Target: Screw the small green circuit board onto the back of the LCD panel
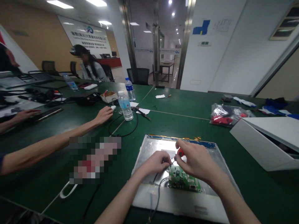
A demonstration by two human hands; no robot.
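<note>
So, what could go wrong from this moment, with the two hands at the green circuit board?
The red-handled tool in the right hand might slip and scratch the green circuit board, or poke the left hand, which is very close to it. Also, the dark cable runs over the panel near the left forearm, so an arm movement could snag it.
</note>
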